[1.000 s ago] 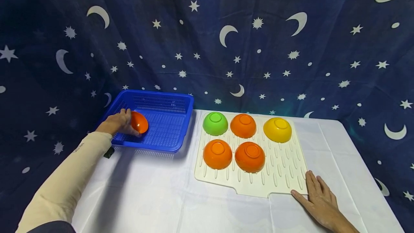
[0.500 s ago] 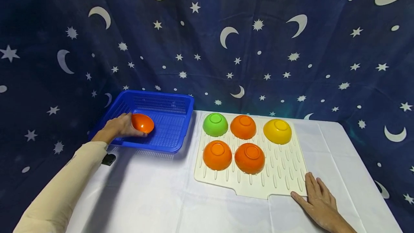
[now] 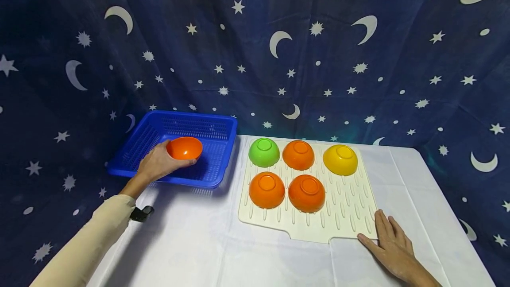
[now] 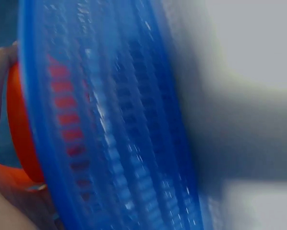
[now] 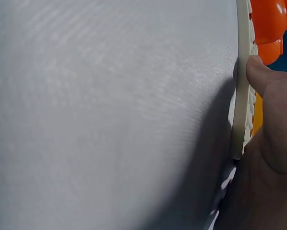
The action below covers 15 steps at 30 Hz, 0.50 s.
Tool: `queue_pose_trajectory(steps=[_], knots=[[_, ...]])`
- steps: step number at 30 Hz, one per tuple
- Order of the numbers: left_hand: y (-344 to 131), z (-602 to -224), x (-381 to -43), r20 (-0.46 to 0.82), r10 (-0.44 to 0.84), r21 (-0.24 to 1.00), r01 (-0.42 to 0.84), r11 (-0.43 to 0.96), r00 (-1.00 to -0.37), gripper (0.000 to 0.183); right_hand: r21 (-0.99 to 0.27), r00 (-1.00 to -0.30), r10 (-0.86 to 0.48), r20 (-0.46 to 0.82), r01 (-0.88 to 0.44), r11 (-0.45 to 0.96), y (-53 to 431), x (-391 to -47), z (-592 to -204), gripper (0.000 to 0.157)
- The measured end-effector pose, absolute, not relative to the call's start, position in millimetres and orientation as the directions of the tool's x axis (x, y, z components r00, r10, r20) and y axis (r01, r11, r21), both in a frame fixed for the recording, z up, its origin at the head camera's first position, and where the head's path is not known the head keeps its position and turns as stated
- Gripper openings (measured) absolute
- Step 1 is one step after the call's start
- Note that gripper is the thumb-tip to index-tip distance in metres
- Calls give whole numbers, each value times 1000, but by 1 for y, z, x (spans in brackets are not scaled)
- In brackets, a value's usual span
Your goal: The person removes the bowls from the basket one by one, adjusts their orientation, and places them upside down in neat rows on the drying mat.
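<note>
My left hand holds an orange bowl by its side, thumb toward me, its hollow facing up. Both are over the left part of a blue plastic basket. Through the basket's slotted wall, the left wrist view shows part of the orange bowl. My right hand rests at the near right corner of a cream ridged drying mat, its fingers extended. In the right wrist view, the thumb of that right hand touches the mat's edge.
Upside down on the mat sit a green bowl, a yellow bowl and several orange bowls. A white cloth covers the table. Behind it hangs a dark blue curtain with moons and stars.
The left hand has moved right and up with the orange bowl, which has turned from tilted to nearly level. The right hand stays at the mat's corner.
</note>
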<state>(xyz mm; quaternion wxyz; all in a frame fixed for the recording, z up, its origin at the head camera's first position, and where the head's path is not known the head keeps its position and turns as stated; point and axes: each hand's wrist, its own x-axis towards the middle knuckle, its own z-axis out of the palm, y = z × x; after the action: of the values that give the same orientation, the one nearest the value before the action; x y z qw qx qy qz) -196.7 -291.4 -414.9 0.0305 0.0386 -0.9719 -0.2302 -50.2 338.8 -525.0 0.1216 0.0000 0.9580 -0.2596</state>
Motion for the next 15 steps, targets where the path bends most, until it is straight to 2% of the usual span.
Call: queue_pose_trajectory(steps=[8,15], knots=[[-267,-404,-180,88,-110,494,-52,868,-990,119,-510,-974,-32,-226,90,856,338,-50,-524,109],[-243,-394,-166,158,-89,499,2,866,-983,119,-450,-968,7,-250,123,884,333,-53,-516,114]])
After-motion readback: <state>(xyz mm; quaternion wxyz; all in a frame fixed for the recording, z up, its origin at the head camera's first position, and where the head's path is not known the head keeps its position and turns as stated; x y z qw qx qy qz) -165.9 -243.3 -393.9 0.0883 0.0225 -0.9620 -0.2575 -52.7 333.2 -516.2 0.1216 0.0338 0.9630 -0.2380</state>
